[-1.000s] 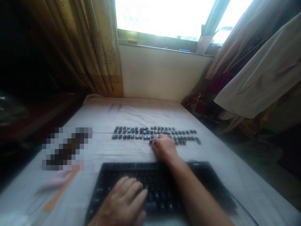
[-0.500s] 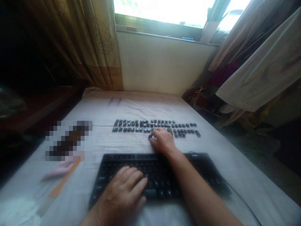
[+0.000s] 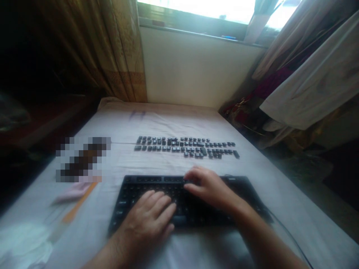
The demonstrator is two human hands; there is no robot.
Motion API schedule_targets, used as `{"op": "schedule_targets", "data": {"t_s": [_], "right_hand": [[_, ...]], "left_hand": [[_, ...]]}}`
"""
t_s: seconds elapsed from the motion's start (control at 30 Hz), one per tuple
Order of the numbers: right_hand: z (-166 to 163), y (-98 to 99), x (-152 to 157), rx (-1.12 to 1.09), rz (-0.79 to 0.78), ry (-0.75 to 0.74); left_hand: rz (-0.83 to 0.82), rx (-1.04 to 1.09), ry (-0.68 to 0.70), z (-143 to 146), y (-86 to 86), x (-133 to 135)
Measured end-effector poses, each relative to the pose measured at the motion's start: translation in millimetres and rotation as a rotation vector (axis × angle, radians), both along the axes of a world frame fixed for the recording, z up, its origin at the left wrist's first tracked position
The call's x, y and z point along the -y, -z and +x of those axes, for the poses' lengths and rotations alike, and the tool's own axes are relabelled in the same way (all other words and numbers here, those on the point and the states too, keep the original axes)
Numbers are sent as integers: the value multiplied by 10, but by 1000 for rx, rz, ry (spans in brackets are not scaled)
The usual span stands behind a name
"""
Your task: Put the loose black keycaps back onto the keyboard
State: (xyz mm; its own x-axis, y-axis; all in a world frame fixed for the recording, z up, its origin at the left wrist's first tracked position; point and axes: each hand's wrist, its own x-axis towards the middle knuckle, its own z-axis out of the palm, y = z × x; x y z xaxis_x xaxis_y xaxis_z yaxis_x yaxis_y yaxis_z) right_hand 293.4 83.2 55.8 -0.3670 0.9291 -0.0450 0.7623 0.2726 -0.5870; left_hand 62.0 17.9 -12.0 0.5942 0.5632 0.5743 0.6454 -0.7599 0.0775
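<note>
Black keyboard point(image 3: 130, 196) flat on a white sheet point(image 3: 168, 123), long edge running across the view. Left hand point(image 3: 151, 218) palm down on the keyboard's near middle, fingers stretched out loosely, side by side over the keys, heel on the sheet just in front of the keyboard's near edge; spread open, gripping nothing. Right hand point(image 3: 209, 186) over the keyboard's far half, a little right of its centre, wrist raised, fingers curled, tips down at the far key rows. Thumb tucked close under the forefinger; cannot tell whether anything small sits pinched between them, too blurred. Right forearm slanting in across the keyboard's right end, hiding the keys there.

Beyond the keyboard's far edge and apart from it, loose dark keycaps point(image 3: 185, 146) laid on the sheet in two or three rough rows, touched by neither hand. Thin dark cable point(image 3: 291, 242) trailing from the keyboard's right end toward the near right. Left of the keyboard, a pale pink flat thing point(image 3: 73, 190) and an orange strip point(image 3: 80, 203) on the sheet, too blurred to name. Far behind the keyboard, a pale wall point(image 3: 193, 67) under a bright window point(image 3: 202, 7), with a brown patterned curtain point(image 3: 123, 56) at the wall's left. Behind and right of the keyboard, a hanging white cloth point(image 3: 308, 86).
</note>
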Motion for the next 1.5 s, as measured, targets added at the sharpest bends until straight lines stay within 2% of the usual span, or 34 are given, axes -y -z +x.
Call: {"op": "schedule_targets", "data": {"t_s": [0.1,0.23,0.6,1.5], "right_hand": [[46,45,198,-24,-87,-33],[28,93,287,-13,-111,-53],[-34,60,292,42,-101,-40],[-27,123,282,39,-68,-79]], "left_hand": [[-6,20,-12,12,-6,15],[-1,36,0,32,-16,34],[-40,19,26,110,9,66],[-70,-16,22,140,-20,46]]}}
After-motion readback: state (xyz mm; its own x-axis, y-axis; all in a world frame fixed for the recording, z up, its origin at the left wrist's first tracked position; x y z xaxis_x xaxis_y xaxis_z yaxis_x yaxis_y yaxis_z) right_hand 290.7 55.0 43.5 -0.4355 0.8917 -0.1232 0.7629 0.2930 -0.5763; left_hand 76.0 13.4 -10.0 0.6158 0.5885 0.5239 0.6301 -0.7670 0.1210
